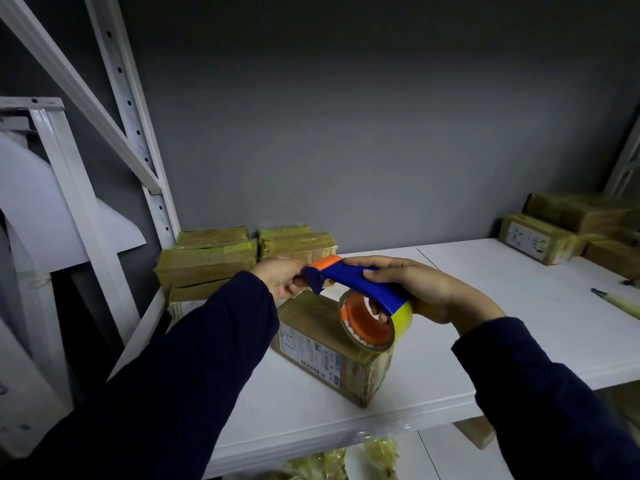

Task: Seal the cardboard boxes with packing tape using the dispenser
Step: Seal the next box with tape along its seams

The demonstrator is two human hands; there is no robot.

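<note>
Dispenser (360, 282), blue with orange nose, held over box (311, 337); long axis runs left-right, nose pointing left and slightly up, yellow tape roll (404, 318) at right, lower end. Roll rim low over box top; contact, cannot tell. My right hand (429, 289) grasps handle, fingers through roll core. My left hand (278, 277) pinches nose end. Box lies flat near front edge of white shelf (502, 323), label facing me. Taped boxes (207, 263) stacked back left, more boxes (554, 233) back right. Grey wall (381, 133) behind, white rack upright (129, 105) at left.
</note>
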